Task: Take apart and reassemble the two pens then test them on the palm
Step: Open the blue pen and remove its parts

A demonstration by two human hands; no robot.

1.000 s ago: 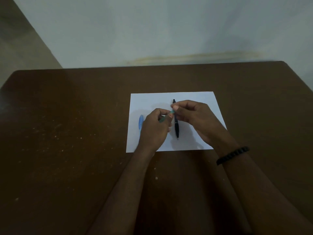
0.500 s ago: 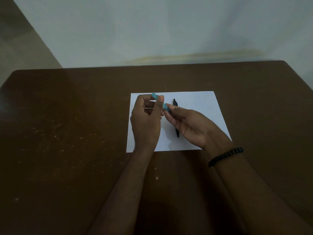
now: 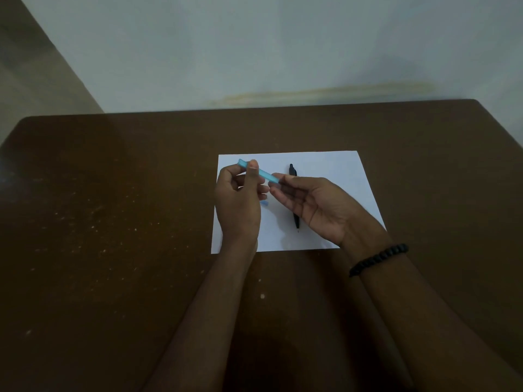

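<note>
From the head view, a dark brown wooden table [image 3: 113,222] fills most of the scene, its top scattered with pale specks and scuffs, its far corners rounded. Behind it stands a pale, bluish-white wall [image 3: 283,38] with a yellowish stain streak just above the table's far edge, and a brown floor [image 3: 34,66] shows at the upper left. A white sheet of paper [image 3: 339,176] lies flat on the middle of the table. Above the sheet, the left hand [image 3: 237,205] pinches a light blue pen barrel [image 3: 261,174] between thumb and fingers, the barrel slanting from upper left down to the right. The right hand [image 3: 317,205], palm turned up, has its fingertips curled at the barrel's lower right end; the two hands are close together, joined by that barrel. A small blue pen piece [image 3: 264,204] lies on the paper between the hands, partly hidden. A black pen [image 3: 294,193] lies lengthwise on the paper, tip toward the person, its middle covered by the right hand. A black beaded bracelet [image 3: 379,258] circles the right wrist.
</note>
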